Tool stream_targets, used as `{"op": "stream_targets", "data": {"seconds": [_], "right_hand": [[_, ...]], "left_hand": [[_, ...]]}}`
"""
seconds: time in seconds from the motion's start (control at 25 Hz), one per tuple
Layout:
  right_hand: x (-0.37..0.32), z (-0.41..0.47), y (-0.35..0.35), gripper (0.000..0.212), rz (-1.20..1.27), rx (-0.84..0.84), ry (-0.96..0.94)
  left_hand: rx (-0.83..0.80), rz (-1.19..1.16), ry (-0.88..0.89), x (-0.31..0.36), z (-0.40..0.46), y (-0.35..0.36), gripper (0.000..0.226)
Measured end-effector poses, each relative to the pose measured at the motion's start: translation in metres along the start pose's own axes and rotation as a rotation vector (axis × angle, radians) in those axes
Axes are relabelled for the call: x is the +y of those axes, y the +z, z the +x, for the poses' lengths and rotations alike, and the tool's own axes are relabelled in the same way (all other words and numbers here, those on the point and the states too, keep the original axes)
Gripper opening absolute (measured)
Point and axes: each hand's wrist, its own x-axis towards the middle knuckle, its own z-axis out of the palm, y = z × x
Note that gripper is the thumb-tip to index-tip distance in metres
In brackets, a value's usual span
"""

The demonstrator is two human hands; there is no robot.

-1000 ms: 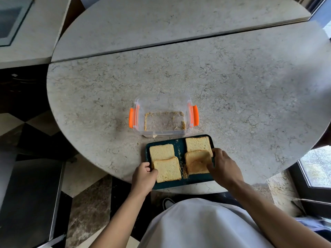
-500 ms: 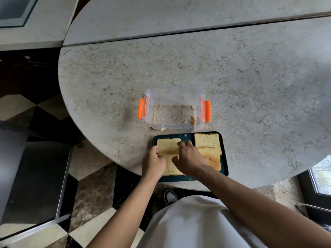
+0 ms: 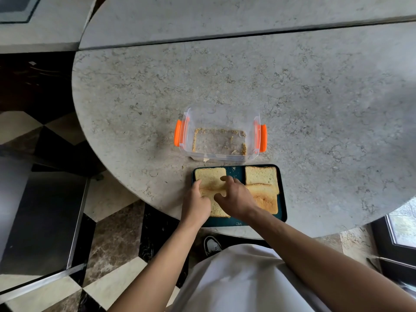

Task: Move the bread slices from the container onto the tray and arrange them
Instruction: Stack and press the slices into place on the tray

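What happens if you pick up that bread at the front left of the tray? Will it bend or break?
The front-left bread slice would probably flop a bit, since it looks thin and soft. It likely sheds bits: crumbs lie in the empty container. It seems light, so the hands could lift it easily.

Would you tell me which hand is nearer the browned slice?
Right. The right hand lies just left of the browned slice; the left hand sits farther left, at the tray's edge.
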Motion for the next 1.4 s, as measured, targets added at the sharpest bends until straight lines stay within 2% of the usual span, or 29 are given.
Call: {"op": "stream_targets", "data": {"seconds": [0.24,1.0,1.28,1.4], "right_hand": [[-0.003,0.002,-0.001,0.062,0.014,0.002,0.002],[0.006,-0.016,0.016,0.058,-0.010,0.023,-0.005],[0.005,-0.025,0.024,0.059,-0.048,0.026,-0.020],[0.006,-0.026,0.025,0.058,-0.035,0.051,0.007]], "left_hand": [[0.004,-0.030,-0.025,0.000,0.004,-0.003,0.067],[0.023,0.085,0.000,-0.007,-0.016,-0.013,0.052],[0.012,0.270,0.020,-0.011,-0.026,-0.015,0.052],[0.016,0.283,0.038,-0.011,-0.027,-0.012,0.050]]}}
